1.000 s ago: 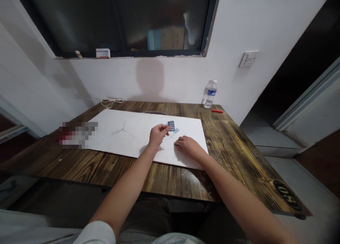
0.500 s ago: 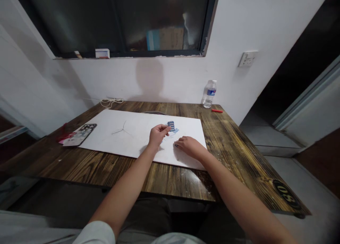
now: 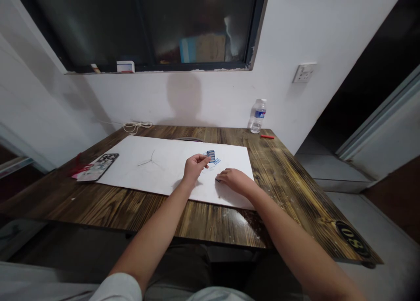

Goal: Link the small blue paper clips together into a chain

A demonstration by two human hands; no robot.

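A white board (image 3: 170, 178) lies across the table, with dark thin lines (image 3: 151, 160) forming a three-armed shape on its left half. Above the board's right half, my left hand (image 3: 194, 166) is closed in a pinch on a small blue ladder-like piece (image 3: 211, 155), too small to name exactly. Just below that piece, several small blue-outlined rectangles (image 3: 217, 161) show on the white surface. My right hand (image 3: 234, 180) rests low over the board, fingers bent together. At its fingertips is a small dark object (image 3: 218, 180), mostly hidden.
A patterned phone-like object (image 3: 100, 167) lies over the board's left edge, beside something red (image 3: 78, 167). Towards the wall are a coiled white cord (image 3: 136, 126), a water bottle (image 3: 258, 116) and a red stick-shaped item (image 3: 267, 137) on the wooden table (image 3: 288, 183).
The view has shifted very slightly. Both hands hold nearly the same places, with the blue piece still in my left fingers.
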